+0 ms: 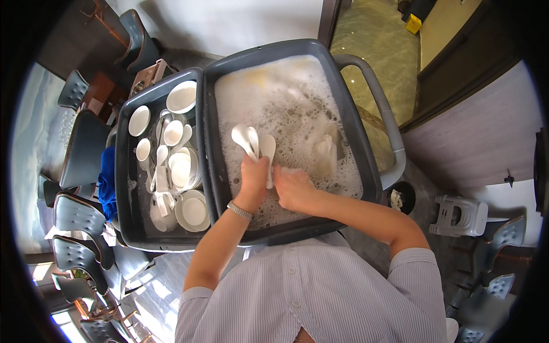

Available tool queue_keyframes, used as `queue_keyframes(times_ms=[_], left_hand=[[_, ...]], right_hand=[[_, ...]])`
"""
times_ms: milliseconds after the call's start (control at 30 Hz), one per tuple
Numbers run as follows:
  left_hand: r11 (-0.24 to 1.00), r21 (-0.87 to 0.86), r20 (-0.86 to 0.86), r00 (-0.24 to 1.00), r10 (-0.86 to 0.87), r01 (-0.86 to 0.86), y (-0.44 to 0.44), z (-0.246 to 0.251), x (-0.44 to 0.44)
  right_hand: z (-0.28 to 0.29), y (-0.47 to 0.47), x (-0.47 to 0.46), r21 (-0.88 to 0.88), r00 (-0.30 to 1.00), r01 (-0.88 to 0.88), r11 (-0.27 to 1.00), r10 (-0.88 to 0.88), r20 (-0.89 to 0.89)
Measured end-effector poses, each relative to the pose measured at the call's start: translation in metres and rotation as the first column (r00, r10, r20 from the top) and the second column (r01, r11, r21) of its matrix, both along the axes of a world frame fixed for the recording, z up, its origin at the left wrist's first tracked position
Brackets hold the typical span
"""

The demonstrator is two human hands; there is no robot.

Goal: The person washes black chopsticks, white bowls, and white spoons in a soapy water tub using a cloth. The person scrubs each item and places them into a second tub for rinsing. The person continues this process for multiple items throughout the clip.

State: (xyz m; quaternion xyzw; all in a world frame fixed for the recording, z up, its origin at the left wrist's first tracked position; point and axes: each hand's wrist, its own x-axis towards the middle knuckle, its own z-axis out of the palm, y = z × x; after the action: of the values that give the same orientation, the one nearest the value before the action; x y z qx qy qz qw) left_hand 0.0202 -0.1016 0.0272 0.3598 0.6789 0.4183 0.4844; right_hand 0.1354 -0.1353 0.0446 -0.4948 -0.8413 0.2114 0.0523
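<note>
Several white soup spoons are bunched in my left hand, bowls upward, above the foamy water of the dark grey tub. My right hand is right beside them, fingers curled close to an upright white spoon. Whether those fingers grip anything is hidden. Suds cover most of the water. A pale object pokes partly through the foam on the right; its kind is unclear.
The adjoining left compartment holds white bowls, cups and spoons. A grey push handle curves off the tub's right side. Around stand a blue cloth, chairs, a black bin and grey plastic stools.
</note>
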Motion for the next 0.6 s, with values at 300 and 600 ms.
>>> queue_keyframes(times_ms=[300, 600], left_hand=[[0.919, -0.232, 0.220, 0.937, -0.270, 0.319, 0.004, 0.004, -0.015], [0.952, -0.099, 0.223, 0.939, -0.263, 0.290, -0.002, 0.010, -0.020]], right_hand=[[-0.030, 0.008, 0.008, 0.282, 0.960, -0.120, 0.952, 0.039, 0.277], [0.008, 0.028, 0.045, 0.164, 0.993, 0.033, 0.986, -0.051, 0.108]])
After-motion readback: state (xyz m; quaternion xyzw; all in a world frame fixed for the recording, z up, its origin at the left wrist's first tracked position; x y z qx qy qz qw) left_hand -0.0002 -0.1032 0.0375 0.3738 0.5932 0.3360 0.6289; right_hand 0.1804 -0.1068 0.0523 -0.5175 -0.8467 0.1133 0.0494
